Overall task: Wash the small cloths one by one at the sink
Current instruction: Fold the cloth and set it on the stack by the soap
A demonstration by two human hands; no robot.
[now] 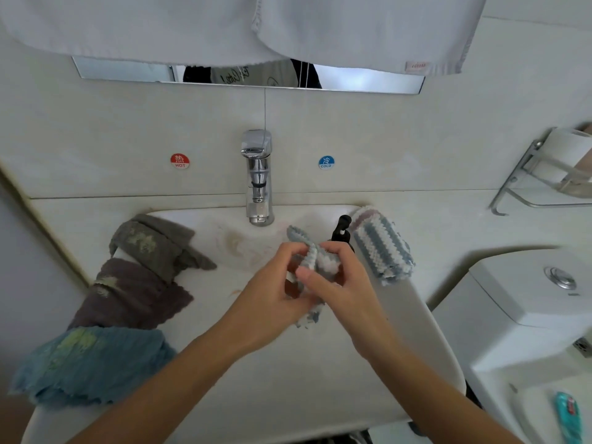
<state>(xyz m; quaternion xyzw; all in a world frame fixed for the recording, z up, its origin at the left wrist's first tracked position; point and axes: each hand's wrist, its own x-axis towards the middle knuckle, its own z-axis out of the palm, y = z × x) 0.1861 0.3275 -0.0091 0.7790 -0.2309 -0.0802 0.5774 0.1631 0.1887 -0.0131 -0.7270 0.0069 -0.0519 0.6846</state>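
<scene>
Gripping striped cloth (315, 262): both hands' fingers (301, 274) curled | left rim: three cloths (134, 293) | pump bottle (341, 229) behind

White towels (368, 30) hang above a narrow mirror (368, 80). Red HOT sticker (179, 161) and blue COLD sticker (326, 162) sit on the wall. At right, a metal rack (525, 174) holds a paper roll (560, 155), above a white toilet tank (525, 293) with a chrome flush button (560, 278).

Blue-and-white striped cloth (315, 262); grey cloth (157, 243), brown cloth (134, 296), teal cloth (93, 363).
</scene>
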